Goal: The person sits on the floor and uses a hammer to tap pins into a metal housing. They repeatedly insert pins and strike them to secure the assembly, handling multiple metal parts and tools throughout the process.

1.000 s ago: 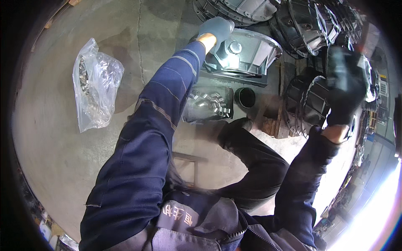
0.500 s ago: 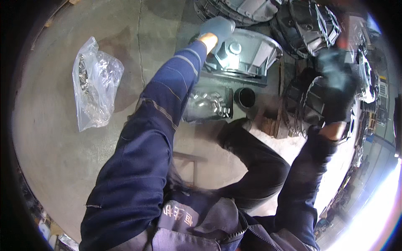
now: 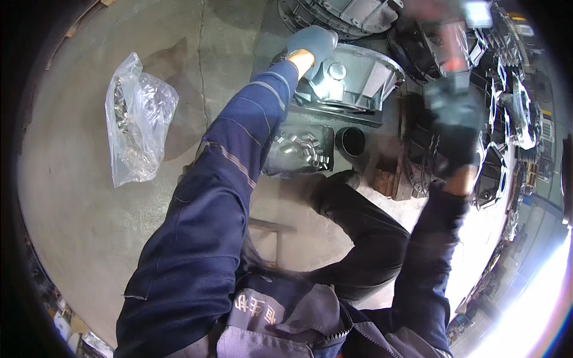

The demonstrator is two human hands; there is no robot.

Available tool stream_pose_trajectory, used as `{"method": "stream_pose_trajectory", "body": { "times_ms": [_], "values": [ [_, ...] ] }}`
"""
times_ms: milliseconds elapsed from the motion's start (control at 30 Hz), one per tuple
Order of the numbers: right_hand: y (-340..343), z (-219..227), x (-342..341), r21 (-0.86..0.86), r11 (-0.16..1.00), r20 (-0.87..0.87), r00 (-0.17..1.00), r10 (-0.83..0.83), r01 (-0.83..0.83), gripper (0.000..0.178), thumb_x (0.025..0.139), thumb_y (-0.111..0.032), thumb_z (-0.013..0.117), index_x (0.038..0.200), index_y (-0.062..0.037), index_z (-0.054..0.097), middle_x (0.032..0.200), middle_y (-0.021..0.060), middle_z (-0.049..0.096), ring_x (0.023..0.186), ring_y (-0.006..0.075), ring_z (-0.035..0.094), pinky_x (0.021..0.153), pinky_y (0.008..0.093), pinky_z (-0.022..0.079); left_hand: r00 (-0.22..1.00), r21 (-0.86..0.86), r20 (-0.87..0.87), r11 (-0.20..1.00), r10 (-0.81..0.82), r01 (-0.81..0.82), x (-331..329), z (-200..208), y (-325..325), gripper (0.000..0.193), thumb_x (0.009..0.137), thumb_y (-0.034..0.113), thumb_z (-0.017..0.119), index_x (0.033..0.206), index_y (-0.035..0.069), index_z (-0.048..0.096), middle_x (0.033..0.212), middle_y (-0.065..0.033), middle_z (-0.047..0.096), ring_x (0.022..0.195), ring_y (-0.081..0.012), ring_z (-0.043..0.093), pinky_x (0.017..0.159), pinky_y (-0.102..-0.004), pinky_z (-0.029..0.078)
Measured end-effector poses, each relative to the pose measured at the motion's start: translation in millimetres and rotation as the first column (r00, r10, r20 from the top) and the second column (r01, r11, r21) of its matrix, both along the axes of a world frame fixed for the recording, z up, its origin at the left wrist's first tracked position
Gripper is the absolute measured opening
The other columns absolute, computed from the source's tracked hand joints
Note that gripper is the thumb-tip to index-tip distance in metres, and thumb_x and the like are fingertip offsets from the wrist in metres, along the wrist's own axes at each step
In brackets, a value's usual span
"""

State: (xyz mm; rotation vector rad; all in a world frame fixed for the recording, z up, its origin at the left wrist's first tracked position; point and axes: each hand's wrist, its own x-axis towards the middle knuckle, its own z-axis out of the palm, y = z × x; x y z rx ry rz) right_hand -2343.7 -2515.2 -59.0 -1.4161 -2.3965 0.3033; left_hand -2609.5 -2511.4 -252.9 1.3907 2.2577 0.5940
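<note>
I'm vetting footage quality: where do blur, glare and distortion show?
Head view: dark-gloved right hand and long red tool, blurred; head view: glare whitening the lower right, a bright patch on the flared grey metal housing; head view: fisheye curving edges toward the rim.

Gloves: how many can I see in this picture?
2: one on the left hand, at the grey metal casting; one on the blurred right hand, holding a red tool. More may be hidden in the clutter.
</note>
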Motion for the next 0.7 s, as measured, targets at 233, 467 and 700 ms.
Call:
{"method": "stream_pose_trajectory", "body": {
  "times_ms": [233, 467, 700],
  "values": [
    [-45.5, -71.7, -15.7, 0.287, 0.956, -0.139, 0.984, 0.110, -0.066, 0.014, 0.097, -0.019, 0.062, 0.102, -0.0084, 0.071, 0.097, 0.0109, 0.075, 0.077, 0.0260, 0.071, 0.067, 0.0395, 0.059, 0.995, -0.001, 0.070, 0.997, -0.075, 0.075, -4.7, -1.8, 2.0, 0.057, 0.102, 0.048, 0.043, 0.115, 0.002, 0.074, 0.124, -0.0262, 0.068, 0.117, -0.0438, 0.065, 0.100, -0.0506, 0.049],
    [-6.6, -66.8, 20.2, 0.346, 0.634, 0.650, 0.664, 0.370, -0.691, 0.007, 0.088, -0.020, 0.068, 0.094, -0.0179, 0.072, 0.075, 0.0077, 0.062, 0.067, 0.0250, 0.068, 0.055, 0.0436, 0.056, 0.999, 0.009, 0.028, 1.000, -0.031, 0.030, -4.6, -20.9, 9.7, 0.043, 0.096, 0.036, 0.048, 0.112, 0.009, 0.077, 0.121, -0.0208, 0.071, 0.112, -0.0419, 0.069, 0.095, -0.0504, 0.054],
    [-24.3, -25.3, -1.6, 0.397, 0.913, -0.463, 0.879, 0.109, 0.096, 0.018, 0.090, -0.029, 0.069, 0.095, -0.0118, 0.070, 0.082, 0.0128, 0.068, 0.075, 0.0318, 0.071, 0.063, 0.0444, 0.057, 0.995, 0.026, 0.088, 0.998, 0.055, -0.057, -3.1, -28.4, 16.1, 0.040, 0.095, 0.034, 0.051, 0.111, 0.008, 0.077, 0.120, -0.0209, 0.071, 0.111, -0.0412, 0.069, 0.094, -0.0506, 0.055]
  ]
}}
